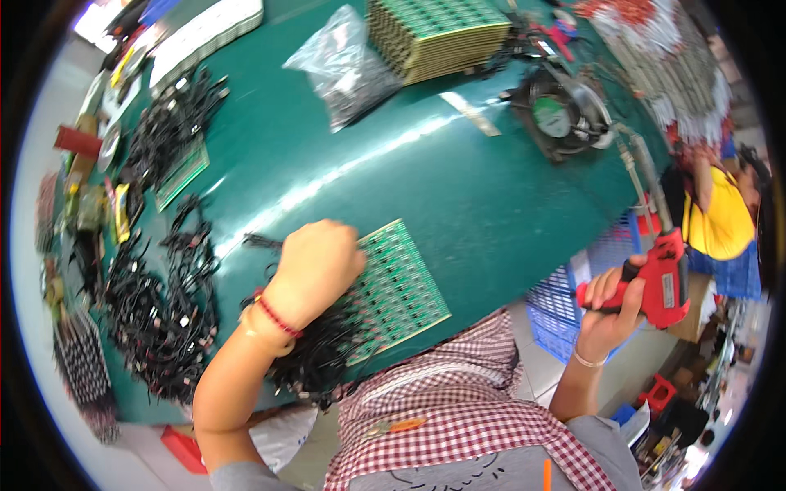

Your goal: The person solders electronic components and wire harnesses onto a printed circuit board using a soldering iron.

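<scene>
A green circuit board panel (401,282) with rows of small parts lies near the table's front edge. Over its left edge is my left hand (321,260), closed with the fingers curled under; what they hold, if anything, is hidden. A bunch of black cables (323,352) spreads below that hand and overlaps the panel's left side. On the right, off the table's edge, my right hand (610,307) is wrapped around the handle of a red soldering gun (665,282). Its metal front end points up and away.
Black cable heaps (160,315) cover the table's left. Toward the back are a plastic bag (344,69), a stack of circuit boards (442,41) and a black fan (557,114). Blue baskets (553,307) stand below the right edge; a person in yellow (720,217) is beyond.
</scene>
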`<state>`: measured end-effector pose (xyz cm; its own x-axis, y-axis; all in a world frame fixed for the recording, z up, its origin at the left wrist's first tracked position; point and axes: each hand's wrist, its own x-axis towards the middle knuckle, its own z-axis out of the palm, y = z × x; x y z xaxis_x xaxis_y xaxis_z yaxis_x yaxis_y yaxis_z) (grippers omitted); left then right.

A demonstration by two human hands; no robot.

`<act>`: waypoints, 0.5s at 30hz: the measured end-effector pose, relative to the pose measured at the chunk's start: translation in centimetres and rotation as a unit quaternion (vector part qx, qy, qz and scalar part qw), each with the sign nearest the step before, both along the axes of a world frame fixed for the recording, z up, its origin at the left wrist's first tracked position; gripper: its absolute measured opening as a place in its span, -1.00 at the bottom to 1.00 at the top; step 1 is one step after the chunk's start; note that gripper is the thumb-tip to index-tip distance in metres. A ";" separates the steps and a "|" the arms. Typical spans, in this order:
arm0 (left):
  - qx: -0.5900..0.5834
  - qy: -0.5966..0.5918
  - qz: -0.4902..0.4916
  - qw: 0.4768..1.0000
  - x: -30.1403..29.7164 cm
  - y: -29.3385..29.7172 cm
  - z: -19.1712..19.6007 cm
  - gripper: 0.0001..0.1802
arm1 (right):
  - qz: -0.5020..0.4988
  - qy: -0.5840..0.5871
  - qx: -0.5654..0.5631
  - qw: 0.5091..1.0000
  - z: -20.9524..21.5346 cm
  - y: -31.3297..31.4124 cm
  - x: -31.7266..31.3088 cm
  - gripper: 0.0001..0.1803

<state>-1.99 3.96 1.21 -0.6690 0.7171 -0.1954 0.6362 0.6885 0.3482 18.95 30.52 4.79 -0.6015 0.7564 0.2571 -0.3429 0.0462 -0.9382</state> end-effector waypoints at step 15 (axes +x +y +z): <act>-0.021 0.066 -0.021 0.997 1.0 -0.2 0.5 -0.79 | -0.173 -0.031 0.013 0.984 -1.4 6.1 -1.0 -0.67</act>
<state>-1.01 3.72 1.69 -0.6611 0.7376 -0.1378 0.7026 0.6729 0.2313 17.95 36.66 3.38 -0.3232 0.9128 0.2498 -0.2454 0.1741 -0.9537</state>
